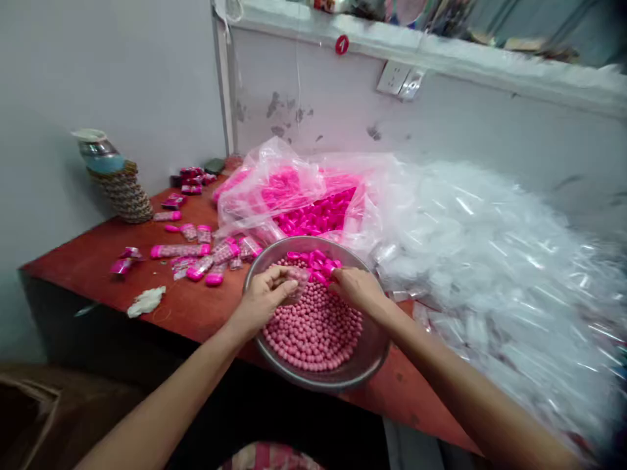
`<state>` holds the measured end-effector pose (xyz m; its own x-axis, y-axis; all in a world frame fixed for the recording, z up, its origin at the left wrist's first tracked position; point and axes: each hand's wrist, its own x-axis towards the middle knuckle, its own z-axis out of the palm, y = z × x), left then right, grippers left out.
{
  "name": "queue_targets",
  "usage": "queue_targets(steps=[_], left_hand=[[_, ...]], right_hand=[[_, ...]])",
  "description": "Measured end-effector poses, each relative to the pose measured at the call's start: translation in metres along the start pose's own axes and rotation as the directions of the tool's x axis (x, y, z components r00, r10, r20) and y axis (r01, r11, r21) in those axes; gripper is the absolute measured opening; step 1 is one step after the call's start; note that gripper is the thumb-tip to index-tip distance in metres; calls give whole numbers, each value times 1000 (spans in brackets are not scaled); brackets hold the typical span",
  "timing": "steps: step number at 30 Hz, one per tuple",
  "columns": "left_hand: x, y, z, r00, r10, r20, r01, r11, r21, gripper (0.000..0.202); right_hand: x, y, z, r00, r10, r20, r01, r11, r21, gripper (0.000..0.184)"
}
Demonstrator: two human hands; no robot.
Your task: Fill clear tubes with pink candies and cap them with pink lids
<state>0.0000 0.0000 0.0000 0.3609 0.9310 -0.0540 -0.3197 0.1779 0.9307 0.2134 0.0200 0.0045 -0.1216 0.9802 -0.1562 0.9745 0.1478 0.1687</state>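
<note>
A metal bowl (pixel 377 365) at the table's front edge holds many pink balls (pixel 313 333), with a heap of bright pink plastic caps (pixel 313 261) on them toward the back. Above the balls, my left hand (pixel 268 290) pinches a small clear container (pixel 298 282) with pink balls inside. My right hand (pixel 356 286) is over the bowl's right side, its fingers closed at the pink caps. They seem to grip one cap, though the fingertips are partly hidden.
Filled clear tubes with pink ends (pixel 181 250) lie left of the bowl. Behind it, a plastic bag (pixel 245 209) holds more pink caps. A large pile of clear plastic containers (pixel 480 261) covers the right side. A woven-wrapped bottle (pixel 120 186) and crumpled white scrap (pixel 147 301) are at left.
</note>
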Motion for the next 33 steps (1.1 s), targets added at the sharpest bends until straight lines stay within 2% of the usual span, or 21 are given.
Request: queue_targets(steps=[7, 10, 12, 13, 15, 17, 18, 20, 23, 25, 26, 28, 33], left_hand=[[2, -4, 0, 999, 27, 36, -27, 1000, 9, 25], [2, -7, -1, 995, 71, 63, -76, 994, 81, 26], [2, -8, -2, 991, 110, 74, -122, 977, 177, 25], [2, -8, -2, 988, 127, 82, -143, 962, 233, 25], [0, -6, -2, 981, 154, 117, -185, 920, 346, 23], [-3, -3, -1, 970, 180, 163, -234, 866, 442, 21], [-4, -1, 0, 964, 194, 180, -259, 839, 479, 21], [-8, 2, 1, 954, 226, 197, -298, 797, 526, 22], [-11, 3, 3, 947, 255, 198, -323, 763, 560, 21], [-12, 2, 4, 943, 262, 206, -333, 747, 575, 20], [-13, 1, 5, 940, 266, 215, -342, 738, 581, 19], [-13, 1, 5, 932, 278, 235, -364, 724, 586, 18], [-14, 1, 6, 924, 289, 250, -382, 736, 559, 20]], right_hand=[[5, 3, 5, 999, -8, 31, 7, 999, 33, 26], [-4, 2, -6, 989, -108, -96, 126, 971, 201, 21], [-12, -2, -16, 955, -188, -230, 273, 860, 431, 18], [-16, -5, -20, 937, -201, -286, 332, 768, 548, 18], [-23, -10, -26, 927, -180, -330, 371, 574, 730, 22], [-26, -13, -27, 921, -149, -359, 387, 429, 816, 26], [-27, -15, -27, 910, -146, -387, 412, 396, 820, 26], [-28, -17, -27, 875, -153, -460, 480, 407, 777, 22], [-30, -20, -29, 838, -189, -512, 518, 572, 636, 19], [-33, -21, -31, 817, -259, -515, 532, 683, 501, 21], [-34, -21, -33, 803, -304, -513, 550, 711, 439, 21], [-37, -20, -35, 776, -367, -513, 591, 708, 388, 22], [-40, -17, -34, 758, -342, -556, 607, 680, 411, 24]])
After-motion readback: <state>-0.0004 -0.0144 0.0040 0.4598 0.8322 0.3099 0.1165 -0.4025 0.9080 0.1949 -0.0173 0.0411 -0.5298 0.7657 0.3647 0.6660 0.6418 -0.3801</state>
